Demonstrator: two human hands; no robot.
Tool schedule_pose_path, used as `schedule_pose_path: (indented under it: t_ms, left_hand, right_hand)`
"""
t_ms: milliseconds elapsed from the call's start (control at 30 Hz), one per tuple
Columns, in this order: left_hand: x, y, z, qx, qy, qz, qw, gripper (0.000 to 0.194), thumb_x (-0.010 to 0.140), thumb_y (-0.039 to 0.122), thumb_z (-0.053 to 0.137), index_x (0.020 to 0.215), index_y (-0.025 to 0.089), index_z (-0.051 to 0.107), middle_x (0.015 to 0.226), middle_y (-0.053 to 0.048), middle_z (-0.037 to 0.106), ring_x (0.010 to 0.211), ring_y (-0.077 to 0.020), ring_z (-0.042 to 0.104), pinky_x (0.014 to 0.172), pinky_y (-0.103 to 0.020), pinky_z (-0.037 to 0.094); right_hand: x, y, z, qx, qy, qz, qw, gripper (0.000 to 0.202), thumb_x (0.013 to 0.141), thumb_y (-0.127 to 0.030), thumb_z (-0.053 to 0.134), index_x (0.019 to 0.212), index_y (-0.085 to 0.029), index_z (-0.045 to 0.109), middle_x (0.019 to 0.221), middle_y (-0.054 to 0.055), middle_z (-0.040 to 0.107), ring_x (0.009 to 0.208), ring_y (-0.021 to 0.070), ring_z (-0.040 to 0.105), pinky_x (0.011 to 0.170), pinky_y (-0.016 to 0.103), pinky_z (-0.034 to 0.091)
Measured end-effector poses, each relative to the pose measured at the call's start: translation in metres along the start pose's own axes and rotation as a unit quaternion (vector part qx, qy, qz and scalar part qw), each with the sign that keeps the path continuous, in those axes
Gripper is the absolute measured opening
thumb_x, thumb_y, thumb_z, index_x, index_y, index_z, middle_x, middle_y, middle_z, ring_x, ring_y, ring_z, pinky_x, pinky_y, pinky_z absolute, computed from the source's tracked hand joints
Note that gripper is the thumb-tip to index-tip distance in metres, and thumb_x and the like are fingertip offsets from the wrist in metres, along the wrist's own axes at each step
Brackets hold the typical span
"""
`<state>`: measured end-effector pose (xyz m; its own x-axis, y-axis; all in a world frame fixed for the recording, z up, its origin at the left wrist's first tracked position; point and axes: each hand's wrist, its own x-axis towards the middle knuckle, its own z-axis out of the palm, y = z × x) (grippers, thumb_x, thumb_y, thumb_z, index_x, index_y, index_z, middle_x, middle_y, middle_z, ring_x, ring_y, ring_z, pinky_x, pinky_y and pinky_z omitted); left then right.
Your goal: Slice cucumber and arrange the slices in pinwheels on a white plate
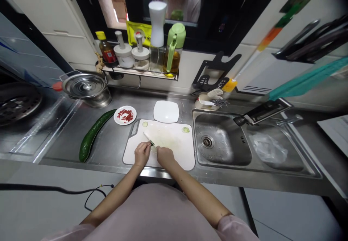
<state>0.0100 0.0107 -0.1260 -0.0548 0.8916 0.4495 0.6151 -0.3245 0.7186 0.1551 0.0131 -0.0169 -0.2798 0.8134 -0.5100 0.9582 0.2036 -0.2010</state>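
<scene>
A white cutting board [174,150] with a grey edge lies on the steel counter before me. My right hand [164,156] is closed around the handle of a small knife [148,138], its blade pointing up and left over the board. Just left of it, my left hand [142,153] pinches a small dark green piece [152,144] beside the blade. Pale green slices rest at the board's upper left [145,124] and upper right [185,129]. Behind the board are an empty white dish [166,111] and a round plate [117,118] of chopped red pieces.
A long green cucumber [94,134] lies left of the board. Farther back stand a lidded steel pot [98,99] and a wall rack [141,73] of bottles and jars. At the right are a sink [223,139], a faucet [261,113] and a plastic bag [268,148].
</scene>
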Motion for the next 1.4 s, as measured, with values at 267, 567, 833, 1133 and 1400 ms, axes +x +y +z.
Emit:
schedule_pose_path:
  t_ms: [267,567,833,1133,1400]
  left_hand:
    - [-0.003,-0.005,0.003,0.001,0.003,-0.005,1.0,0.017,0.091,0.023,0.052,0.085,0.02,0.067,0.086,-0.005,0.07,0.082,-0.016,0.066,0.077,-0.03,0.053]
    - [-0.005,-0.004,0.003,-0.007,-0.012,-0.036,0.999,0.021,0.092,0.027,0.049,0.087,0.021,0.068,0.087,-0.006,0.07,0.085,-0.0169,0.066,0.081,-0.031,0.053]
    - [-0.005,0.004,0.003,-0.037,0.005,-0.101,0.994,0.022,0.087,0.033,0.052,0.091,0.019,0.069,0.088,-0.006,0.07,0.08,-0.0167,0.066,0.077,-0.03,0.054]
    - [0.062,0.033,-0.02,0.029,0.071,-0.123,0.989,0.031,0.089,0.035,0.049,0.112,0.021,0.065,0.109,-0.009,0.066,0.103,-0.0213,0.06,0.093,-0.034,0.047]
    - [0.103,0.063,-0.014,0.102,-0.216,-0.045,0.97,0.023,0.085,0.037,0.057,0.099,0.028,0.072,0.112,-0.004,0.069,0.111,-0.0251,0.056,0.111,-0.05,0.021]
  right_hand:
    - [0.013,0.001,0.009,-0.001,0.015,-0.001,1.0,0.028,0.089,-0.008,0.039,0.109,-0.014,0.058,0.098,0.013,0.07,0.097,0.0217,0.067,0.079,0.03,0.048]
    - [0.015,0.004,0.019,-0.002,0.031,0.007,0.999,0.031,0.089,-0.009,0.038,0.112,-0.014,0.058,0.1,0.014,0.071,0.098,0.0231,0.067,0.078,0.031,0.048]
    - [-0.002,0.022,0.008,-0.001,0.077,0.055,0.996,0.036,0.095,-0.015,0.033,0.119,-0.019,0.059,0.095,0.013,0.071,0.094,0.0226,0.067,0.076,0.03,0.044]
    - [-0.01,0.046,-0.015,-0.081,0.199,0.099,0.972,0.046,0.092,-0.012,0.039,0.137,-0.02,0.048,0.104,0.015,0.066,0.098,0.0228,0.061,0.082,0.033,0.038]
    - [-0.021,0.047,-0.016,-0.127,0.243,0.056,0.96,0.047,0.094,-0.014,0.04,0.139,-0.024,0.047,0.103,0.013,0.064,0.095,0.0218,0.057,0.081,0.033,0.035]
